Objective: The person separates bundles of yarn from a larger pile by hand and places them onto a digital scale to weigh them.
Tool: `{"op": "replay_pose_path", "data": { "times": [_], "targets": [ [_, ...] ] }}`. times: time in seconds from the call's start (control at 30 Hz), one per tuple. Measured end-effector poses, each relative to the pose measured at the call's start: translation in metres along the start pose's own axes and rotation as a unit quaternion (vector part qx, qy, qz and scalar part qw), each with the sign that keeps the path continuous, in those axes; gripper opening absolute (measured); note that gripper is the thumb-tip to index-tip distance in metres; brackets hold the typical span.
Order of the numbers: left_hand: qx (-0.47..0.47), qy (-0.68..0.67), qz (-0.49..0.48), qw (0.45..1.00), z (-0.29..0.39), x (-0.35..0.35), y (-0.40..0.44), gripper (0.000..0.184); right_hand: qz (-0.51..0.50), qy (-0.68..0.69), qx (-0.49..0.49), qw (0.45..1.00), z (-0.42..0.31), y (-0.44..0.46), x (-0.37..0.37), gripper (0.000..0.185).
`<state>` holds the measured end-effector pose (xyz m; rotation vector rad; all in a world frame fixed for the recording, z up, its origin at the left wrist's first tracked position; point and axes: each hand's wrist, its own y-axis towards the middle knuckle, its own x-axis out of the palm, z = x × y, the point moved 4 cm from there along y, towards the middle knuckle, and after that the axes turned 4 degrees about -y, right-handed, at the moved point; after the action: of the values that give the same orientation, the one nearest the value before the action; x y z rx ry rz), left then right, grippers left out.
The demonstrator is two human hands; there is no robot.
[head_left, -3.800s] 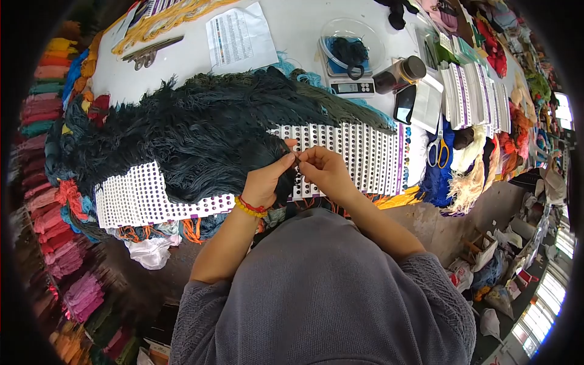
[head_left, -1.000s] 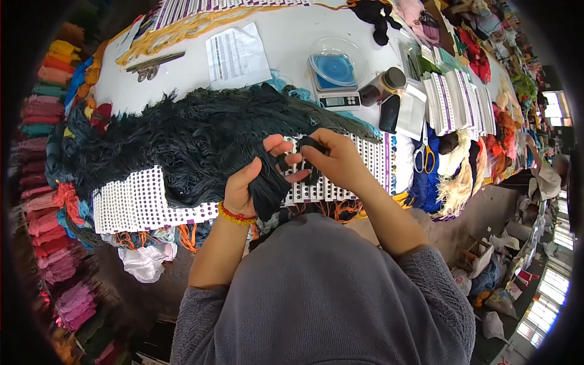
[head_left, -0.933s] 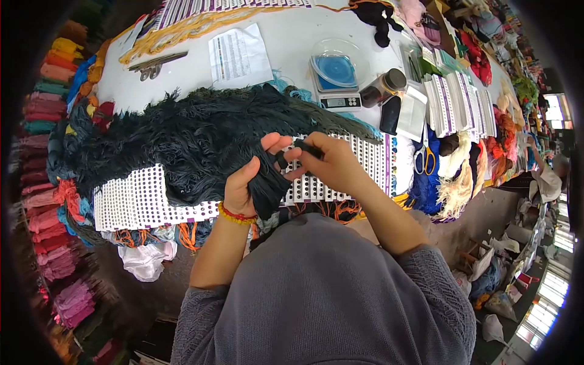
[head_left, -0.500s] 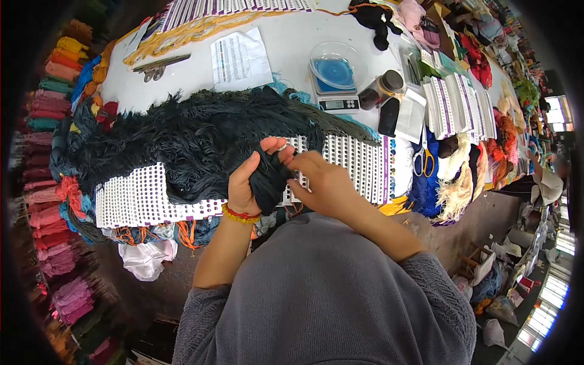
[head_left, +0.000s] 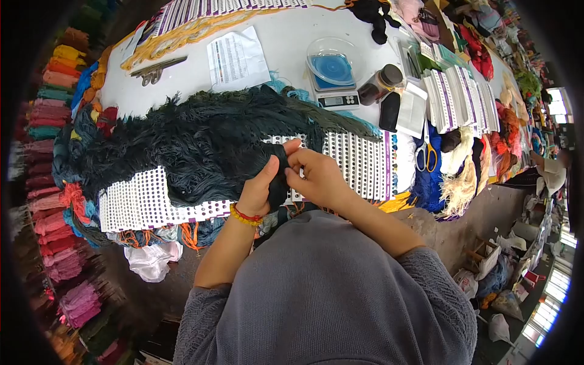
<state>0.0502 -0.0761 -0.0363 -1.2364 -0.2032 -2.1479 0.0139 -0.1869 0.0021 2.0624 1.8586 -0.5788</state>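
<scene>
A large heap of dark blue-green yarn [head_left: 207, 137] lies across the near side of the table. My left hand [head_left: 260, 188], with beaded bracelets at the wrist, is wrapped round a bundle of that yarn and keeps it raised near the table's edge. Against the bundle's right side, my right hand [head_left: 313, 176] has its thumb and fingers pinched together; what lies between the fingertips is too small to make out. Beneath the yarn are white cards with rows of punched holes [head_left: 137, 198], which show again as a strip [head_left: 356, 161] right of my hands.
Beyond the yarn are a digital scale [head_left: 337, 100] with a clear plastic bowl [head_left: 331, 64], a dark jar [head_left: 382, 84] and a printed sheet [head_left: 237, 58]. Scissors [head_left: 427, 157] rest on blue yarn at the right. Coloured skeins [head_left: 55, 210] hang at the left.
My left fingers have closed further round the yarn bundle, and that hand has shifted slightly right. My right fingers have drawn together at its side. The view has moved a little.
</scene>
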Motion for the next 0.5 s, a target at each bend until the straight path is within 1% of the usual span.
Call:
{"op": "replay_pose_path", "data": {
  "times": [0.07,0.13,0.27,0.33,0.37,0.47,0.5],
  "targets": [
    [0.005,0.01,0.018,1.0,0.002,-0.001,0.001,0.052,0.017,-0.017,-0.002,1.0,0.007,0.002,0.0,0.014],
    [-0.005,-0.02,0.007,1.0,0.004,-0.001,0.002,0.052,0.023,0.059,0.032,0.998,0.016,0.004,-0.001,0.011],
    [0.004,-0.004,0.004,1.0,0.006,-0.004,0.003,0.052,0.005,0.085,0.038,0.996,0.012,0.004,-0.001,0.014],
    [-0.006,0.002,0.01,1.0,0.003,-0.004,0.003,0.052,-0.013,-0.035,0.013,0.999,0.002,0.002,-0.001,0.017],
    [-0.006,0.002,0.01,1.0,0.002,-0.005,0.003,0.052,-0.005,-0.053,0.015,0.998,0.001,0.001,0.0,0.019],
    [0.0,0.024,0.012,1.0,0.001,-0.008,0.004,0.053,0.021,-0.069,0.0,0.997,0.009,0.004,0.005,0.018],
    [-0.003,0.01,0.007,1.0,0.002,-0.007,0.005,0.05,0.021,-0.069,0.0,0.997,0.01,0.004,0.004,0.018]
  ]
}}
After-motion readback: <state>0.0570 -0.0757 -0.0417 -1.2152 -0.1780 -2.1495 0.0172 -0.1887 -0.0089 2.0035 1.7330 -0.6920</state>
